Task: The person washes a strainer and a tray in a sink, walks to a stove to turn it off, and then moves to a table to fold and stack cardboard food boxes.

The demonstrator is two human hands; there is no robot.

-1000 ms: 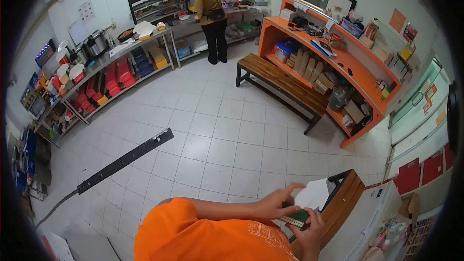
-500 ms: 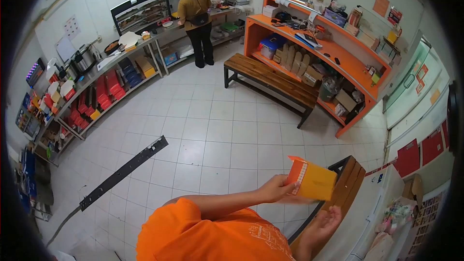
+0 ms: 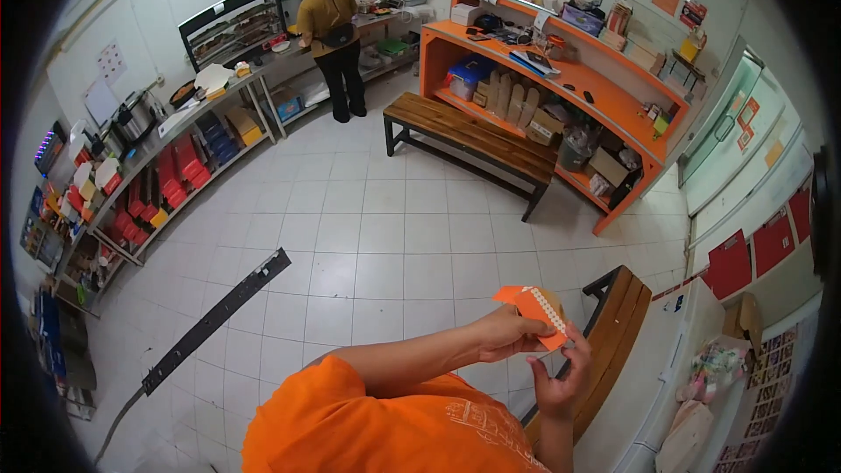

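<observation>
My left hand (image 3: 511, 333) is closed on an orange and yellow folded carton (image 3: 534, 308), thumb across its orange side. A row of white scallop shapes runs along the carton's orange side. My right hand (image 3: 565, 377) is at the carton's right edge, its fingertips against or very close to it. The thumb of that hand stands apart from the fingers. Part of the yellow side is turned away from view.
A wooden bench (image 3: 613, 324) stands just beyond my right hand, beside a white freezer-like unit (image 3: 644, 368). Another bench (image 3: 469, 140) fronts an orange counter (image 3: 604, 105). A person (image 3: 331, 39) stands at the far work table. A black strip (image 3: 215, 324) crosses the left floor.
The carton has turned in my left hand, so its orange side now faces up and less yellow shows. My right hand has risen to the carton's edge. The whole view has shifted slightly.
</observation>
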